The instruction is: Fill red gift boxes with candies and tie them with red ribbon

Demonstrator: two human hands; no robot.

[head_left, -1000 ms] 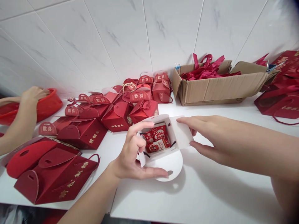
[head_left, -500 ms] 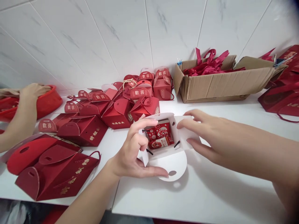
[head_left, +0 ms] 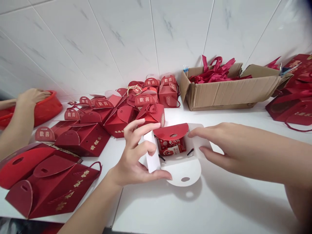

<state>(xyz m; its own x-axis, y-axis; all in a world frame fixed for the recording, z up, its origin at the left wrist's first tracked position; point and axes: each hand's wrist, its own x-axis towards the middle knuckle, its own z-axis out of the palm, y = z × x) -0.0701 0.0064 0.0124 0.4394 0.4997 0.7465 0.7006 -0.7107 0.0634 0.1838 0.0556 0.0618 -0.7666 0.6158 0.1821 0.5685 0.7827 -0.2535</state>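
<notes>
A small gift box [head_left: 176,165], white inside and red outside, stands on the white table with its top flaps apart. Red printed packets [head_left: 172,146] lie inside it, and short black cord ends poke through its front wall. My left hand [head_left: 136,157] is curled around the box's left side, its thumb on the round white front flap and its index finger beside the back flap. That red back flap [head_left: 168,131] leans inward over the packets. On the right side, my right hand [head_left: 226,143] pinches the white side flap between thumb and fingers.
Several closed red gift boxes [head_left: 94,138] crowd the table's left and back. A cardboard box [head_left: 224,94] of dark red ribbons [head_left: 216,71] stands behind, with larger red boxes [head_left: 292,104] at right. Another person's hand [head_left: 32,97] reaches into a red basin [head_left: 48,109].
The back flap has folded inward, showing its red outside over the packets. The left side flap now stands nearer upright. Both my hands stay at the box; the view has shifted slightly.
</notes>
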